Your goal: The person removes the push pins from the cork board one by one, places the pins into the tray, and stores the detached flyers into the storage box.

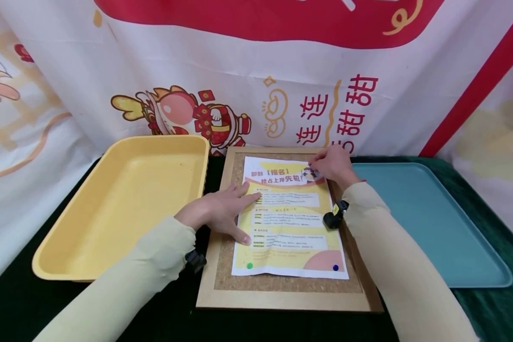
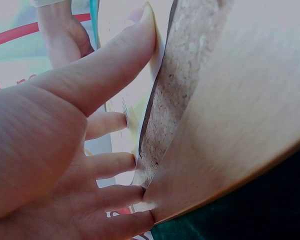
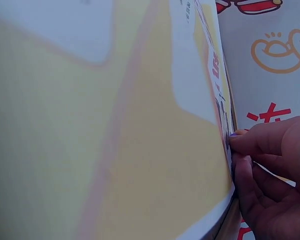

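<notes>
A printed yellow-and-white poster sheet (image 1: 286,223) lies on a wood-framed cork board (image 1: 278,284). A green push pin (image 1: 250,266) and a dark blue push pin (image 1: 335,268) sit at its lower corners. My left hand (image 1: 222,209) rests with spread fingers over the sheet's left edge, its thumb (image 2: 125,47) lying along the paper. At the sheet's upper right corner, my right hand (image 1: 334,166) pinches a small purple push pin (image 3: 233,134) between thumb and fingers; most of the pin is hidden by the fingertips.
To the left of the board stands a deep yellow tray (image 1: 154,180). A flat blue tray (image 1: 427,213) lies on the right, partly behind the right forearm. Dark green cloth (image 1: 162,318) covers the table, and a printed white curtain (image 1: 256,61) hangs behind.
</notes>
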Available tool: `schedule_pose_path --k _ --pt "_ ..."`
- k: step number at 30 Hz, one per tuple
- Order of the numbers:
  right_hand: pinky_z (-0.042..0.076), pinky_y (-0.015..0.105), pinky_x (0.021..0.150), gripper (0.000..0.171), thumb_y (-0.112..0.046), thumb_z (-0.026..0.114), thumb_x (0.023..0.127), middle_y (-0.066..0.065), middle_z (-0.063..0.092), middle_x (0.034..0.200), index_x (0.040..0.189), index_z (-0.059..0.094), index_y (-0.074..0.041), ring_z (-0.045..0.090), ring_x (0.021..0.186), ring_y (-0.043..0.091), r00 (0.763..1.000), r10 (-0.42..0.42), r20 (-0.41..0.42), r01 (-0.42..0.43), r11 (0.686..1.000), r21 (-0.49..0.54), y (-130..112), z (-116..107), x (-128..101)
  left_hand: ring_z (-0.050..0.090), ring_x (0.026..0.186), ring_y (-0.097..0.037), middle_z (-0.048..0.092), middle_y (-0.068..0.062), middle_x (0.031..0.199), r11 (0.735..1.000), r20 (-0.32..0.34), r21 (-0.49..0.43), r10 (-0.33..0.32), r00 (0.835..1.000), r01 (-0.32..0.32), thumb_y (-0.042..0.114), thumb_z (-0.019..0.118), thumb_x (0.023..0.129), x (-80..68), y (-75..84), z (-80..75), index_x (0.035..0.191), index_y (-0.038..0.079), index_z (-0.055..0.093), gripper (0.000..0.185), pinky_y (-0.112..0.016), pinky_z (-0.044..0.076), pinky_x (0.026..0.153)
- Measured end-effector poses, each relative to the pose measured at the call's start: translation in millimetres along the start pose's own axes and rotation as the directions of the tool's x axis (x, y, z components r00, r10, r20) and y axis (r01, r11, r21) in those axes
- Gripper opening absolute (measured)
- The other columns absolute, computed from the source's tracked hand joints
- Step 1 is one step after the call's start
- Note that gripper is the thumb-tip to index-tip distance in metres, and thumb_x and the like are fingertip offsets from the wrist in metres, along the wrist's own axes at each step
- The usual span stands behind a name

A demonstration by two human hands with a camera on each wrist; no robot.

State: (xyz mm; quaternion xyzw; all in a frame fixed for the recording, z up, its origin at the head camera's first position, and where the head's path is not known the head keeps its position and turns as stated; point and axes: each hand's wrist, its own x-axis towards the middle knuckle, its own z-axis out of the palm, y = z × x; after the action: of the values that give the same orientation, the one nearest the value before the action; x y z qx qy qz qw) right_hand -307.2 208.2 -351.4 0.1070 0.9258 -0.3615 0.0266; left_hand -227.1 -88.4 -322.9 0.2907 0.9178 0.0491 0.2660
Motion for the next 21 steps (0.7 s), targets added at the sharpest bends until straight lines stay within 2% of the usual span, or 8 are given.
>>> schedule_pose_path --k 8,14,21 --pt "0.053 0.048 0.104 0.022 -0.019 0.071 0.103 0.016 0.065 0.131 0.120 0.079 -0.008 0.053 0.123 0.033 1.000 0.015 0.015 -0.016 0.999 0.039 0.6 1.5 -1.2 0.000 0.167 -0.044 -0.001 -0.013 0.181 1.000 0.005 0.002 -0.012 1.000 0.012 0.057 0.083 0.087 -1.1 -0.6 0.0 0.173 0.024 0.017 0.113 -0.061 0.016 0.132" --pt "0.048 0.048 0.105 0.020 -0.020 0.072 0.102 0.016 0.066 0.129 0.115 0.080 -0.007 0.053 0.122 0.033 1.000 0.011 -0.006 -0.011 0.998 0.064 0.1 0.2 0.0 0.000 0.166 -0.044 -0.002 -0.014 0.181 1.000 -0.001 0.006 -0.007 1.000 0.007 0.057 0.083 0.088 -2.8 -0.2 -1.4 0.173 0.023 0.017 0.112 -0.060 0.016 0.133" --pt "0.046 0.044 0.101 0.024 -0.021 0.070 0.104 0.015 0.065 0.135 0.124 0.079 -0.011 0.050 0.125 0.032 0.999 0.031 0.033 -0.034 0.993 0.117 6.7 -4.2 -2.2 0.000 0.166 -0.045 -0.002 -0.014 0.181 1.000 0.004 -0.010 -0.011 1.000 0.011 0.055 0.083 0.088 -3.9 -0.5 -0.8 0.172 0.022 0.018 0.112 -0.062 0.016 0.132"
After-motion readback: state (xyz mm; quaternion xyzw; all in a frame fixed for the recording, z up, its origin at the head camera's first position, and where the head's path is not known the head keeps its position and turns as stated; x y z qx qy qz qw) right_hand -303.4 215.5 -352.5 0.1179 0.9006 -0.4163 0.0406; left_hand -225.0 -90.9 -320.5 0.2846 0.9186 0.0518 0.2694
